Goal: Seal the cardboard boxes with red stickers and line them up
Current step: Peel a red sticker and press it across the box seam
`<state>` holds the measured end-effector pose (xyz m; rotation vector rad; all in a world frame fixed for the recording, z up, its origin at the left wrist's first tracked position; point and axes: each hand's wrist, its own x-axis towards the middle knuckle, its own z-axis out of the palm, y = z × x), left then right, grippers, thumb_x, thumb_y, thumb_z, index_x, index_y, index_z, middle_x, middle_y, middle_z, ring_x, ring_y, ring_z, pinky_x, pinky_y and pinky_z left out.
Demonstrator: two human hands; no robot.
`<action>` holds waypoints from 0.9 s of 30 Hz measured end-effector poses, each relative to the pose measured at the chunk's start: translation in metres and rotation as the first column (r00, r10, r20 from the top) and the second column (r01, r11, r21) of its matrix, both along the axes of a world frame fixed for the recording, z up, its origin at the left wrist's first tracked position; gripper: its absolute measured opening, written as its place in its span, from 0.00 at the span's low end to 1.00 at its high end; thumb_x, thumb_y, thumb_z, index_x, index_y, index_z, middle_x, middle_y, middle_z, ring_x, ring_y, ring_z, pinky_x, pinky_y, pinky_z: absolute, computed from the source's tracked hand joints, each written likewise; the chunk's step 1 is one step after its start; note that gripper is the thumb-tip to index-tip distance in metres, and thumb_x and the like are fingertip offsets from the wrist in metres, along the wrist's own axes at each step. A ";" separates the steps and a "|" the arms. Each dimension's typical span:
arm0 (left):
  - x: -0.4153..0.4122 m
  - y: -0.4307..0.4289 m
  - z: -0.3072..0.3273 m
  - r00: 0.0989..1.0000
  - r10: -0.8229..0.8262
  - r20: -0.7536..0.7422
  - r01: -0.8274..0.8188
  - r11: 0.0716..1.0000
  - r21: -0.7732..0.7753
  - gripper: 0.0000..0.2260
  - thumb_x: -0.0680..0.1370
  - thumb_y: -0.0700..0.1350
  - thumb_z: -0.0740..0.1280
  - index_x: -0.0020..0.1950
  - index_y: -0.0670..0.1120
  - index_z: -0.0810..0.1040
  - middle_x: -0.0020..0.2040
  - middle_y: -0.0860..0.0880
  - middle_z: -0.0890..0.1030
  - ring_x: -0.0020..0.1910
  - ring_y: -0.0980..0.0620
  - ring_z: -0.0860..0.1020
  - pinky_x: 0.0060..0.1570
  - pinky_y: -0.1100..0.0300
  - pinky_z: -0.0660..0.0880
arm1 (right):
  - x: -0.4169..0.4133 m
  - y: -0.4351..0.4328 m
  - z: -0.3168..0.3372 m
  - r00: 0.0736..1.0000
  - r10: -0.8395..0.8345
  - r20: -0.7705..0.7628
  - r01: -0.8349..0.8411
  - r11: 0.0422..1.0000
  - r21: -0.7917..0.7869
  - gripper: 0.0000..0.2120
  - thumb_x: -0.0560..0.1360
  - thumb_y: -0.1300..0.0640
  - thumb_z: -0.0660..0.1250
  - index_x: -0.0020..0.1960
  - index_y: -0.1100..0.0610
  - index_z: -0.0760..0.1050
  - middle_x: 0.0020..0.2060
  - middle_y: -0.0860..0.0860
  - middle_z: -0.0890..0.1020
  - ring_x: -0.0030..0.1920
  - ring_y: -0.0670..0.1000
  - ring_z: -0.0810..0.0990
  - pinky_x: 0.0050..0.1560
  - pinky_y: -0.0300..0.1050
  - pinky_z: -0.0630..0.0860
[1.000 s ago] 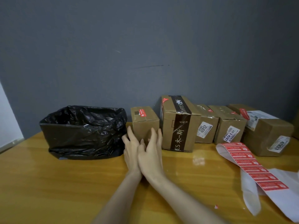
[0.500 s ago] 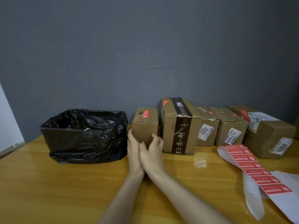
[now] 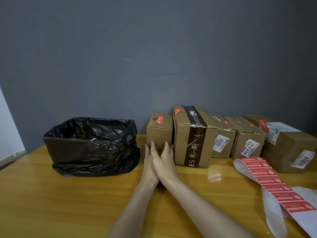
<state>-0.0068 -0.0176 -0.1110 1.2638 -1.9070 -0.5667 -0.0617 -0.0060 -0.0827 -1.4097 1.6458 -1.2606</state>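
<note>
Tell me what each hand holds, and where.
Nothing is held: left hand and right hand lie side by side, straight fingers against the lower front face of the small cardboard box.

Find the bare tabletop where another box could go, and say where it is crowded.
Free: the table in front of the bag-lined bin, left of the left hand; also between the right hand and the red sticker strip. Crowded: the row along the wall, packed from the small box to the 4003 box.

Dim room; overhead glare on table; wide-angle bending at edges; soft focus.
</note>
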 end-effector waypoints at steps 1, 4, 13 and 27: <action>-0.001 -0.001 0.000 0.996 -0.037 -0.079 0.041 0.998 0.048 0.23 0.83 0.40 0.52 0.75 0.36 0.48 0.76 0.43 0.52 0.75 0.48 0.54 0.61 0.73 0.60 | -0.001 -0.001 0.000 1.000 0.005 -0.003 -0.005 1.000 0.009 0.33 0.80 0.45 0.54 0.77 0.56 0.43 0.76 0.54 0.43 0.76 0.52 0.44 0.74 0.47 0.45; -0.005 -0.001 0.011 0.972 -0.022 -0.236 0.072 0.976 0.205 0.28 0.82 0.42 0.56 0.76 0.40 0.42 0.77 0.46 0.48 0.75 0.53 0.49 0.54 0.86 0.49 | -0.003 -0.002 0.001 1.000 0.021 -0.014 -0.021 0.999 0.033 0.33 0.80 0.44 0.54 0.77 0.55 0.42 0.76 0.54 0.43 0.76 0.52 0.44 0.74 0.47 0.45; -0.002 0.008 0.013 0.976 -0.131 -0.171 0.168 0.960 0.222 0.23 0.82 0.39 0.55 0.75 0.41 0.51 0.75 0.44 0.59 0.73 0.50 0.59 0.60 0.73 0.59 | 0.000 -0.001 0.016 0.999 -0.005 0.047 0.001 0.995 0.098 0.35 0.80 0.44 0.54 0.76 0.61 0.43 0.76 0.58 0.49 0.76 0.55 0.50 0.74 0.48 0.48; -0.028 0.035 0.062 0.906 -0.103 -0.411 0.169 0.977 0.128 0.21 0.83 0.48 0.53 0.76 0.48 0.56 0.76 0.52 0.58 0.75 0.55 0.55 0.69 0.62 0.53 | -0.108 0.065 0.062 0.911 -0.392 0.132 0.404 0.780 -0.478 0.18 0.77 0.60 0.60 0.66 0.56 0.65 0.64 0.52 0.66 0.65 0.51 0.67 0.67 0.50 0.64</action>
